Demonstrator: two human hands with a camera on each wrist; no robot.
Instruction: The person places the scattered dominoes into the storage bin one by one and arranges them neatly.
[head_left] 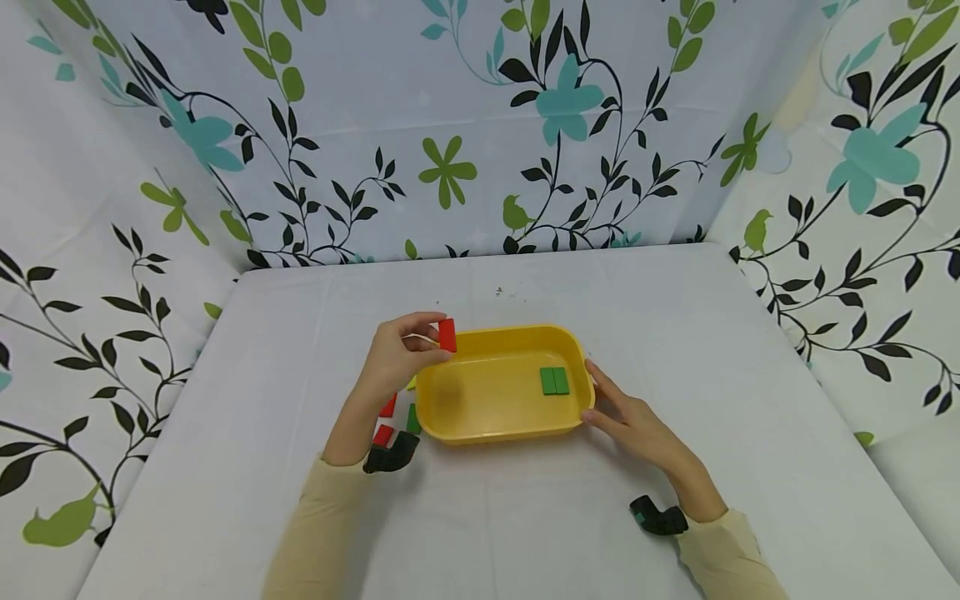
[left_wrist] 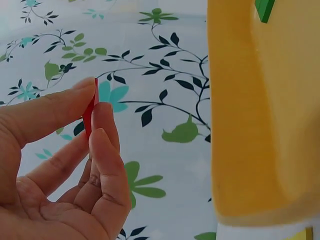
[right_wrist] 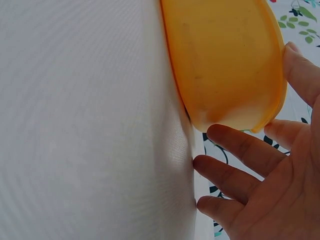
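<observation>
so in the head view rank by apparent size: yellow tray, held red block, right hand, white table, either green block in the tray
1. White table
2. Yellow tray
3. Right hand
Held red block and green block: unsure; the red looks slightly bigger, but it's raised, perhaps nearer the camera.

No readable text, labels, brands or numbers

Soft, even light fills the head view, casting faint, soft-edged shadows in the yellow tray (head_left: 498, 392) and on the white tablecloth (head_left: 525, 517), which looks greyer in the right wrist view, with fine moiré-like ripples
</observation>
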